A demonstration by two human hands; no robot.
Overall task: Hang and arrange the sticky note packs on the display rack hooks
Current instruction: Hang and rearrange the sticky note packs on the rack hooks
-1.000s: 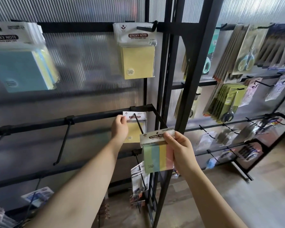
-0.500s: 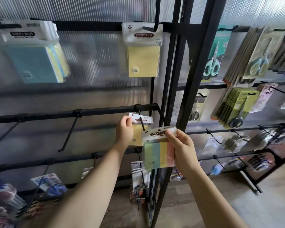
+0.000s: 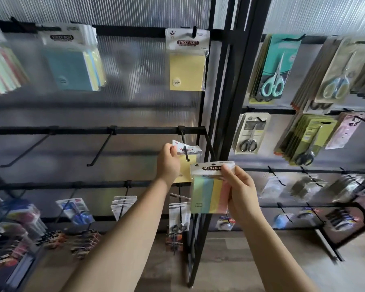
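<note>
My left hand (image 3: 168,163) pinches the white header of a small yellow sticky note pack (image 3: 188,153) that is threaded on the rightmost black hook (image 3: 184,147) of the middle rail. My right hand (image 3: 240,188) grips a multicolour striped sticky note pack (image 3: 209,192) by its right side, just below and right of that hook, free of the rack. A larger yellow pack (image 3: 187,64) hangs from the top rail above. A blue and yellow stack of packs (image 3: 72,62) hangs at the upper left.
Two bare hooks (image 3: 99,149) (image 3: 27,149) jut from the middle rail to the left. A black upright post (image 3: 226,102) stands right of my hands. Scissor packs (image 3: 276,68) fill the right-hand rack. Other goods hang on the low rails.
The yellow pack in my left hand has tilted on the hook, its header now slanted. The view has tipped down slightly. My right hand has kept the striped pack in nearly the same place.
</note>
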